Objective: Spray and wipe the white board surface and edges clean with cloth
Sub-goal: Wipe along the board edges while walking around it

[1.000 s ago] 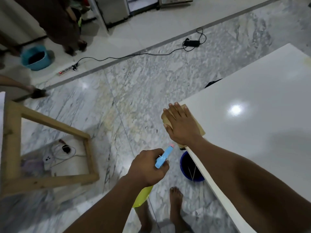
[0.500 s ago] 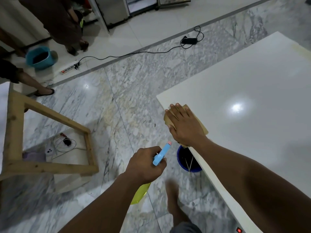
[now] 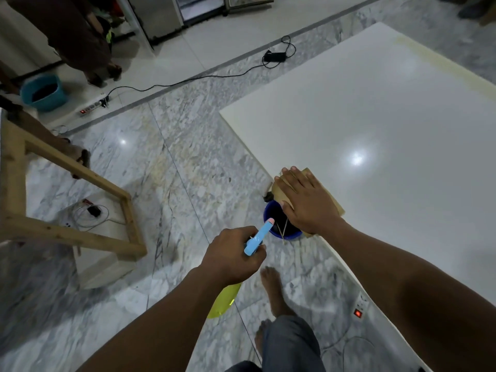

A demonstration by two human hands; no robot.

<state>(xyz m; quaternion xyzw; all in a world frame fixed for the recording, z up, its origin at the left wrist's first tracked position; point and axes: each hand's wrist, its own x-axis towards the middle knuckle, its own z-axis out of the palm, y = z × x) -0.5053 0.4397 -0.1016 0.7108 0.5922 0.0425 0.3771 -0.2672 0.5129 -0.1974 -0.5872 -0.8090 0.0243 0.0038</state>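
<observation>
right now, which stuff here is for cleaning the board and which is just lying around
For the job:
glossy white board
tan cloth under the right hand
yellow spray bottle with blue trigger head, in the left hand

Lying about:
bare wooden frame
teal plastic basin
white power strip
dark blue bucket

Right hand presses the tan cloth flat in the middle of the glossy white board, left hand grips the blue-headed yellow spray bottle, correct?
Not the middle: the head view shows the right hand pressing the tan cloth at the left edge of the glossy white board. The left hand does grip the blue-headed yellow spray bottle.
</observation>
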